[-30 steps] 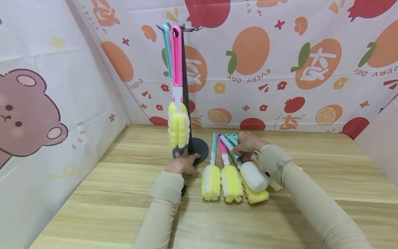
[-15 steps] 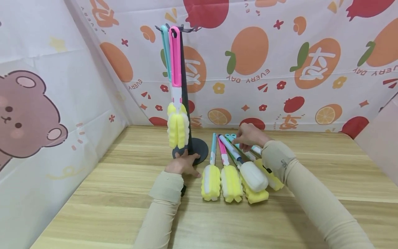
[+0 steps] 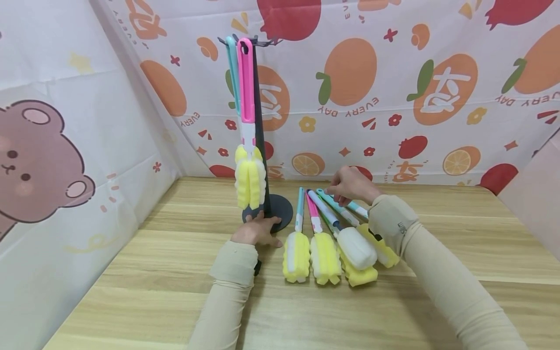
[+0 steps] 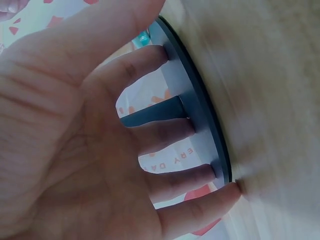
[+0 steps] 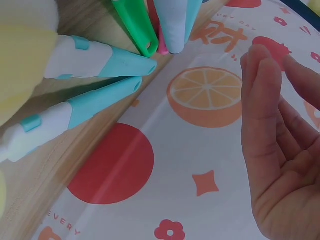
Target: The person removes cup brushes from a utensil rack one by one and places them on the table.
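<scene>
My left hand (image 3: 258, 231) rests on the round black base (image 3: 282, 210) of an upright rack; in the left wrist view its spread fingertips touch the base (image 4: 200, 105). From the rack's top hooks hang a pink-handled sponge brush (image 3: 248, 92) and a teal-handled one (image 3: 234, 73). Above the handles of the loose brushes hovers my right hand (image 3: 354, 184). The right wrist view shows thumb and fingers apart, with nothing between them. Below it lie a white-headed bottle brush (image 3: 357, 249) and teal-handled sponge brushes (image 5: 120, 65), partly hidden by the hand and sleeve.
Left of the white-headed brush lie a teal-handled yellow brush (image 3: 297, 257) and a pink-handled one (image 3: 325, 260). Under it is a green-handled brush (image 5: 135, 27). A fruit-patterned cloth (image 3: 350, 131) hangs behind the wooden table (image 3: 153, 287).
My right hand has risen from among the brush handles and moved slightly back, leaving the brushes lying on the table. The left hand has stayed at the rack base.
</scene>
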### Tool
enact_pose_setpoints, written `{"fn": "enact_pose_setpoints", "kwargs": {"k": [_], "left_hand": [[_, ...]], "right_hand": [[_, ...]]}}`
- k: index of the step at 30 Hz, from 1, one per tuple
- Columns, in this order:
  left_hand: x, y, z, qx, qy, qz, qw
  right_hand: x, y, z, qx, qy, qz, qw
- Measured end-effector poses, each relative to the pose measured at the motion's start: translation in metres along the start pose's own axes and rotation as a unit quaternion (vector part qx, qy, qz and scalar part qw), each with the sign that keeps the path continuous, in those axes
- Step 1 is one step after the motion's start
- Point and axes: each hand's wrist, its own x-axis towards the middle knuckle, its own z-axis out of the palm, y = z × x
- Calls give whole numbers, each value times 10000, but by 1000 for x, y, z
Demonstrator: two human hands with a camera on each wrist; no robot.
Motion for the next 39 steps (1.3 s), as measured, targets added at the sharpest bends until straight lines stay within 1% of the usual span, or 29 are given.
{"fn": "enact_pose_setpoints", "kwargs": {"k": [3,6,12,14,17,21,24,26,29,30,39], "left_hand": [[0,0,0,56,-1,-13,10000],[0,2,1,187,77,-45,9998],[1,9,9,773,507,-137,9956],[1,11,10,836,565,-153,9948],[2,8,7,639,435,-164,9969],[3,-6,-2,287,190,223,9992],[3,-17,-8,202,128,606,9979],[2,-21,-10,72,74,618,9980],[1,-23,-10,46,72,552,9984],[1,-22,-9,-4,60,493,9988],[0,-12,-7,189,120,242,9995]], "right_hand": [[0,-1,0,39,-15,34,10000],[1,0,0,49,-3,12,10000],[0,0,1,76,-18,-44,10000],[-1,-1,1,69,-10,-34,10000],[-1,-1,0,81,10,-30,10000],[-2,-4,-2,72,60,-141,9999],[-4,-7,-6,42,138,-240,9996],[-6,-9,-8,68,220,-319,9992],[-6,-11,-9,171,351,-452,9982],[-6,-11,-10,208,402,-473,9979],[-6,-22,-14,401,907,-556,9935]]}}
